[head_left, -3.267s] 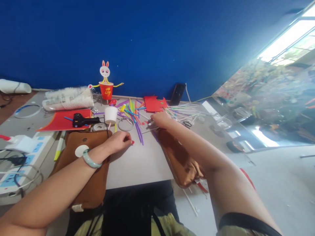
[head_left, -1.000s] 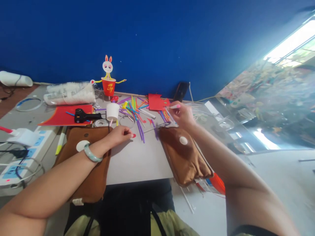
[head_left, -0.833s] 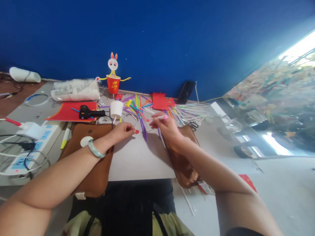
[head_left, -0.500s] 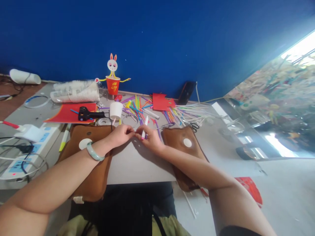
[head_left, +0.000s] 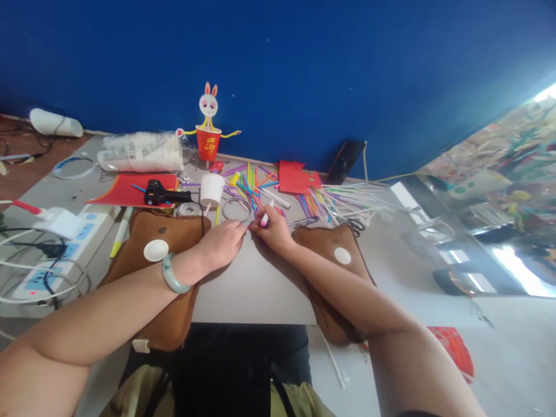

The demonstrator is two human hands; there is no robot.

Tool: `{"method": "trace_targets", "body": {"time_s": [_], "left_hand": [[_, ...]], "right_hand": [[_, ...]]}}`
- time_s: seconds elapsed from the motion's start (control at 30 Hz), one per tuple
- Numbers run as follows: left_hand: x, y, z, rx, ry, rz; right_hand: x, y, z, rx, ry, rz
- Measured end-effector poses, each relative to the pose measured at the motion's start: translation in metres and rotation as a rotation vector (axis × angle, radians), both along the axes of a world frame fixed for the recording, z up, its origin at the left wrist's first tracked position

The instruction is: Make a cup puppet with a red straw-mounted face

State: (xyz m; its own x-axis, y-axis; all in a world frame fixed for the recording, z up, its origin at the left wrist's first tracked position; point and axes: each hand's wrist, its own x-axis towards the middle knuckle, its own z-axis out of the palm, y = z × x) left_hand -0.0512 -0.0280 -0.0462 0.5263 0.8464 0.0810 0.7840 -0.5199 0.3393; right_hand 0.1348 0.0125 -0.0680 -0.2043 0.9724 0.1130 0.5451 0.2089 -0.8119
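My right hand is closed around a white marker with a pink end. Its fingertips point left over the grey table. Close beside it, my left hand is curled with its fingertips pressed together; whatever they pinch, if anything, is hidden. A jade-coloured bangle circles the left wrist. Just beyond my hands lie a ring and a white paper cup. Behind the cup stands a red cup figure with a white rabbit head and yellow arms.
Brown pads lie under both forearms. A black glue gun rests on red paper, near stacked cups. Colourful sticks, scissors and a phone are along the back. A power strip sits left.
My hands have drawn slightly apart, and the left one has turned so its back faces up. The marker is tipped lower in my right hand. The view has shifted a little.
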Motion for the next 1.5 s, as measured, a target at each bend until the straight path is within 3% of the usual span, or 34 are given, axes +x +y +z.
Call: {"method": "trace_targets", "body": {"time_s": [0.17, 0.6, 0.87, 1.1, 1.33, 1.5], "left_hand": [[0.011, -0.01, -0.004, 0.144, 0.139, -0.132], [0.013, -0.018, -0.016, 0.163, 0.091, -0.107], [0.012, -0.019, -0.011, 0.108, 0.084, -0.108], [0.008, -0.019, -0.016, 0.11, 0.064, -0.122], [0.008, -0.02, -0.014, 0.093, 0.068, -0.115], [0.008, -0.021, -0.012, 0.078, 0.084, -0.119]], "right_hand": [[0.002, 0.003, -0.005, 0.003, 0.058, 0.024], [0.006, 0.005, 0.0, 0.119, -0.065, 0.106], [0.012, -0.004, 0.012, 0.218, 0.003, 0.055], [0.013, -0.013, 0.013, 0.167, 0.204, 0.094], [0.015, -0.015, 0.01, 0.216, -0.049, 0.277], [0.015, -0.016, 0.011, 0.261, -0.086, 0.214]]}}
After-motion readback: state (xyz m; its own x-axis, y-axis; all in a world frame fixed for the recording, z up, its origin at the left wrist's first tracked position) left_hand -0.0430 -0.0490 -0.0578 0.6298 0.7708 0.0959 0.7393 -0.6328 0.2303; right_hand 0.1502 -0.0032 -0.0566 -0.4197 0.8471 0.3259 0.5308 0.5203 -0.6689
